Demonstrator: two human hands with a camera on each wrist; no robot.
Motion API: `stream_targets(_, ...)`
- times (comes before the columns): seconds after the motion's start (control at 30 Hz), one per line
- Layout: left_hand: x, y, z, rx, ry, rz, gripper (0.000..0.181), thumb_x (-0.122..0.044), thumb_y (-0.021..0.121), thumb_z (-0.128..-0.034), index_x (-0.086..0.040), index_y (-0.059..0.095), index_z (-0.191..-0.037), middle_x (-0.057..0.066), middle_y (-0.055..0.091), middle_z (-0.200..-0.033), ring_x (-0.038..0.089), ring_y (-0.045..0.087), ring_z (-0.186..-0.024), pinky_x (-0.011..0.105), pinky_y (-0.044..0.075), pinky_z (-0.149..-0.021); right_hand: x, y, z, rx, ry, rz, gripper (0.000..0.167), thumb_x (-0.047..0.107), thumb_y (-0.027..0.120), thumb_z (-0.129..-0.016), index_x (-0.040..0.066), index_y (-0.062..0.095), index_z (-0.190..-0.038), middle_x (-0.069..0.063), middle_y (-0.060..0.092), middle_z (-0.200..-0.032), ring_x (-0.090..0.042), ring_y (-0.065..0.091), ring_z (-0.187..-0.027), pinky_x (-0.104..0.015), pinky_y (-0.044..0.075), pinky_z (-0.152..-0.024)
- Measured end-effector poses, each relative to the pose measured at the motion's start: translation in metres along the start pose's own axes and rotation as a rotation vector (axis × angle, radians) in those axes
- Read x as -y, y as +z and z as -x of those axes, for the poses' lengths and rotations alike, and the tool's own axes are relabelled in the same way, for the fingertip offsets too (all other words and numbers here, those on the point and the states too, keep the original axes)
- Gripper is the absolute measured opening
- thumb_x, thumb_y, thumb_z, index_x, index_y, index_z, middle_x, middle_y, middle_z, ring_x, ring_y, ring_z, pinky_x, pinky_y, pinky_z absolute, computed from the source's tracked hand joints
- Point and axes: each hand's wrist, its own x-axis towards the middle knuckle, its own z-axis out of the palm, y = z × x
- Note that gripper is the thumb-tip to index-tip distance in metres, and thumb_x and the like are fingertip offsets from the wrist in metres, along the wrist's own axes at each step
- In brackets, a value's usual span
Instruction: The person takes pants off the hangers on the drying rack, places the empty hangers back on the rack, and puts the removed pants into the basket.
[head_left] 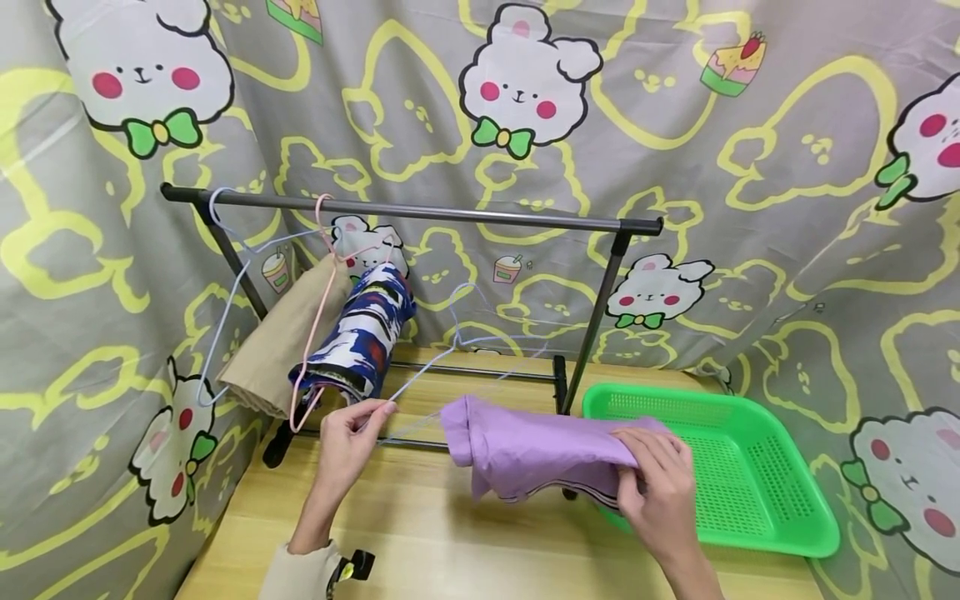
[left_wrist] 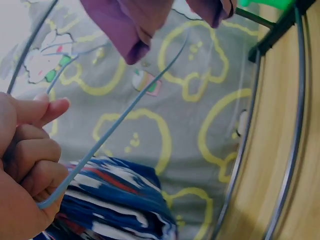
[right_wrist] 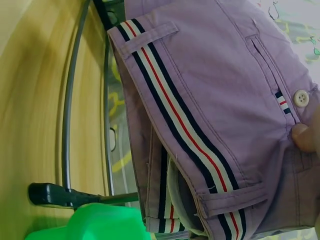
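My left hand (head_left: 348,442) pinches one corner of a light blue wire hanger (head_left: 423,372) between thumb and fingers, and its hook points up. My right hand (head_left: 660,483) grips folded purple trousers (head_left: 547,442) near the waistband, their other end toward the hanger. Up close in the right wrist view, the waistband (right_wrist: 175,105) has navy, white and red stripes, belt loops, and a button (right_wrist: 301,98) by a pocket. In the left wrist view the hanger's bar runs close to the purple cloth (left_wrist: 125,30); whether they touch, I cannot tell.
A dark metal clothes rack (head_left: 480,215) stands on the wooden table (head_left: 450,550). From its left end hang an empty blue hanger (head_left: 225,308), a pink hanger (head_left: 318,321), beige cloth (head_left: 288,342) and blue-white patterned cloth (head_left: 363,337). A green basket (head_left: 795,467) sits right, before a printed curtain (head_left: 675,167).
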Motion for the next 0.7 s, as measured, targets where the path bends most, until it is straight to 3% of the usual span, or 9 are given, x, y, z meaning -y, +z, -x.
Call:
stream_targets(0.1, -0.009, -0.002, -0.002, -0.036, 0.021, 0.003, 0.006, 0.009, 0.078, -0.0847, 0.003, 0.079, -0.085, 0.003, 0.059, -0.056, -0.006, 0.032, -0.045, 0.018, 0.023, -0.039, -0.003, -0.004, 0.002, -0.008, 0.029, 0.02, 0.029, -0.002, 0.06, -0.074, -0.005, 0.077, -0.097, -0.017, 0.074, -0.093, -0.037, 0.066, -0.088, -0.035, 0.037, -0.1)
stream_targets(0.33, -0.066, -0.007, -0.013, -0.057, 0.022, 0.06, 0.012, 0.013, 0.066, -0.0928, 0.007, 0.076, -0.092, 0.018, 0.073, -0.081, -0.006, 0.032, -0.046, 0.021, 0.024, -0.038, -0.008, -0.008, 0.01, 0.006, 0.066, 0.057, 0.03, -0.001, 0.062, -0.075, -0.005, 0.077, -0.1, -0.017, 0.075, -0.095, -0.037, 0.067, -0.088, -0.034, 0.037, -0.102)
stream_targets(0.4, -0.075, -0.008, -0.016, -0.057, 0.026, 0.075, 0.013, 0.012, 0.064, -0.0945, 0.007, 0.075, -0.094, 0.019, 0.074, -0.086, -0.007, 0.032, -0.047, 0.021, 0.024, -0.039, -0.009, -0.007, 0.013, 0.009, 0.066, 0.06, 0.03, 0.0, 0.062, -0.075, -0.004, 0.077, -0.1, -0.017, 0.075, -0.095, -0.037, 0.067, -0.087, -0.033, 0.038, -0.101)
stream_targets(0.53, -0.075, -0.005, -0.023, -0.081, 0.032, 0.111, 0.013, 0.01, 0.063, -0.0963, 0.008, 0.075, -0.098, 0.021, 0.074, -0.092, -0.004, 0.034, -0.049, 0.019, 0.026, -0.041, -0.011, -0.005, 0.019, 0.018, 0.063, 0.064, 0.03, 0.0, 0.062, -0.074, -0.004, 0.077, -0.1, -0.017, 0.075, -0.096, -0.039, 0.068, -0.088, -0.035, 0.039, -0.101)
stream_targets(0.7, -0.064, -0.002, -0.035, -0.135, 0.023, 0.152, 0.014, 0.001, 0.065, -0.0989, 0.003, 0.078, -0.104, 0.015, 0.076, -0.099, -0.002, 0.06, -0.068, 0.01, 0.04, -0.053, -0.013, -0.003, 0.025, 0.036, 0.059, 0.071, 0.032, 0.0, 0.062, -0.072, -0.004, 0.077, -0.101, -0.016, 0.075, -0.096, -0.04, 0.068, -0.089, -0.034, 0.037, -0.099)
